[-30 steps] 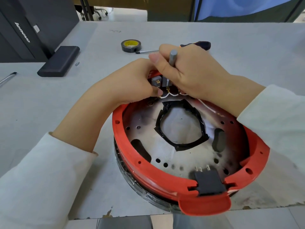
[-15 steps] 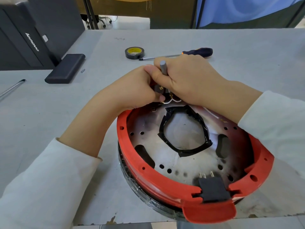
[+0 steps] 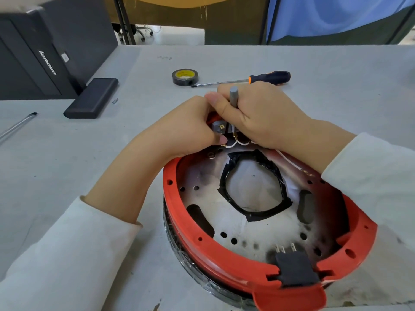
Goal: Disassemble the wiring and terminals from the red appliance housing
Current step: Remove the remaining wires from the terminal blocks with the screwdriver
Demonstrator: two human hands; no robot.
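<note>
Housing: the red housing (image 3: 224, 254) sits open side up on the grey desk (image 3: 325, 97) right in front of me, its metal plate (image 3: 258, 230) facing up.
Right hand: my right hand (image 3: 265, 117) is curled round a small grey tool (image 3: 233, 95), held upright, its tip down among the terminals at the far rim.
Left hand: my left hand (image 3: 190, 126) is bent in at the same spot, fingertips pinching a small grey block (image 3: 219, 127) with brass contacts.
Wiring: thin white wires (image 3: 241, 143) loop out just under my hands; another white wire (image 3: 289, 162) runs along the plate under my right wrist.
Plug socket: a black plug block (image 3: 294, 270) sits in the near rim, its pins upward.
Desk: a roll of black tape (image 3: 185, 77) and a screwdriver (image 3: 242, 80) lie beyond my hands; a black slab (image 3: 92, 97) and a black computer case (image 3: 45, 57) stand to the far left.
</note>
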